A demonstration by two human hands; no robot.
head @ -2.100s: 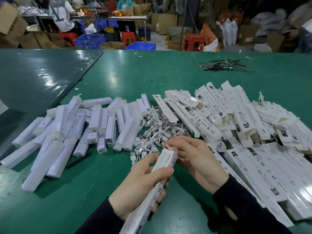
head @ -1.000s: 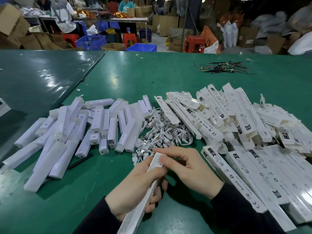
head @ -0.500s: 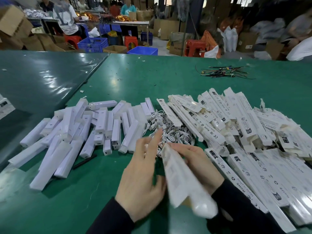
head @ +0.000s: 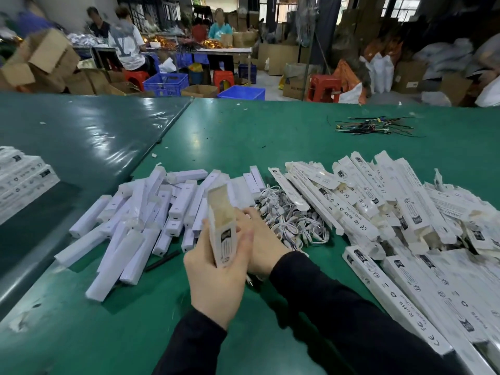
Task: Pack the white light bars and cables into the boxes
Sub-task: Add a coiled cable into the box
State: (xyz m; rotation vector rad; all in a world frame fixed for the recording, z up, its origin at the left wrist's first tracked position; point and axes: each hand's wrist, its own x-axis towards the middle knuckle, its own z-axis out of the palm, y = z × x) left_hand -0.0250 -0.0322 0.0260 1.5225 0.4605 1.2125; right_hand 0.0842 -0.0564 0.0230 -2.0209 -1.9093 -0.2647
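progress: early, piles waiting | left hand gripping open, apparently empty box | right hand behind it, grip unclear | light bars, cables lying unpacked on counter

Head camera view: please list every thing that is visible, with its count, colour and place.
light bars: many, white, loose pile left of centre
cables: a heap, white, between bars and boxes
boxes: many, white with black print, piled on the right
open box: one, white, brown inside, held upright at centre
packed boxes: a few, white, far left edge
wire ties: a bundle, dark, far right of table
table: one, green
crates: two, blue, on the floor behind
stools: several, red, on the floor behind
left hand: grips the open box
right hand: behind the box, beside the cables
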